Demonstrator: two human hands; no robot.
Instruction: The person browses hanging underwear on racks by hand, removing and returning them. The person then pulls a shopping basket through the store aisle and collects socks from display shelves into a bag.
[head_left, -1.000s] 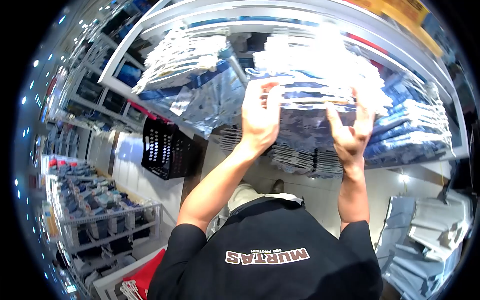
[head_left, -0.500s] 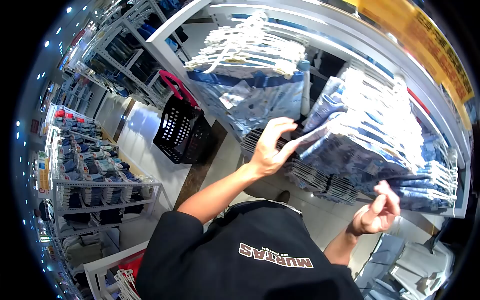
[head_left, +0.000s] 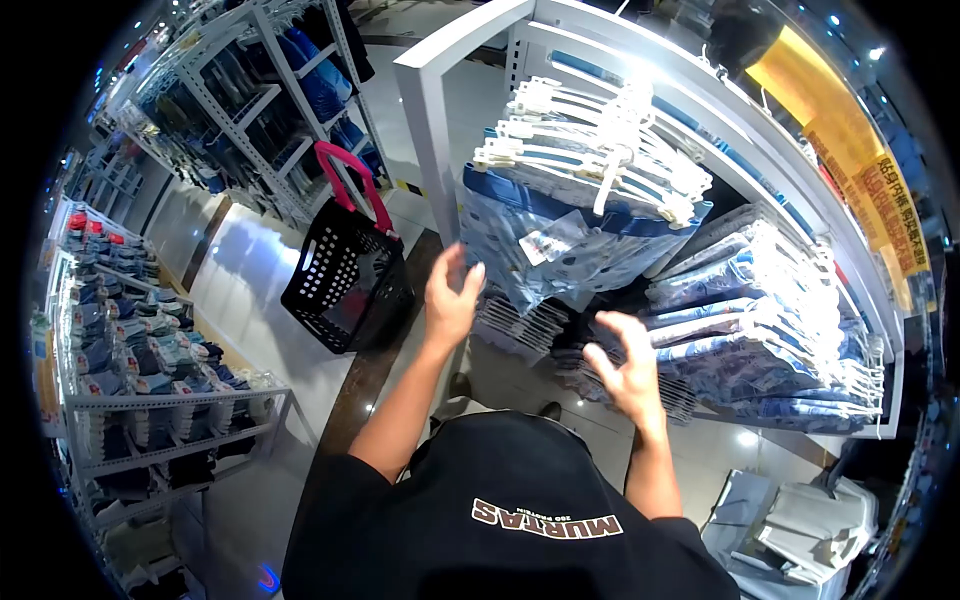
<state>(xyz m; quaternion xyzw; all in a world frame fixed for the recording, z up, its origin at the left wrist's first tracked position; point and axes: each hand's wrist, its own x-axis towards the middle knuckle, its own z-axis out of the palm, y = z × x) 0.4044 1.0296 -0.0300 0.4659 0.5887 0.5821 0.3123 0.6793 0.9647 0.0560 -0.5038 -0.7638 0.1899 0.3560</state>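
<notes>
My left hand [head_left: 451,300] is raised with fingers apart and nothing in it, just left of the blue patterned shorts [head_left: 560,240] that hang on white clip hangers [head_left: 600,165]. A white tag lies on the front of these shorts. My right hand [head_left: 628,370] is also empty, its fingers spread, below the shorts and near the left edge of a second row of blue garments [head_left: 710,335]. Neither hand visibly touches the clothes. Both rows hang in a white metal rack [head_left: 430,130].
A black basket [head_left: 350,275] with a pink handle stands on the floor at the left. Shelves of folded clothes [head_left: 150,360] are at the far left, another clothes rack [head_left: 250,110] behind. Grey garments [head_left: 815,525] lie at the lower right; more hangers sit below the shorts.
My left hand has let go of the garment edge in the right row and moved left. My right hand has moved left from the far end. The view has shifted toward the left row.
</notes>
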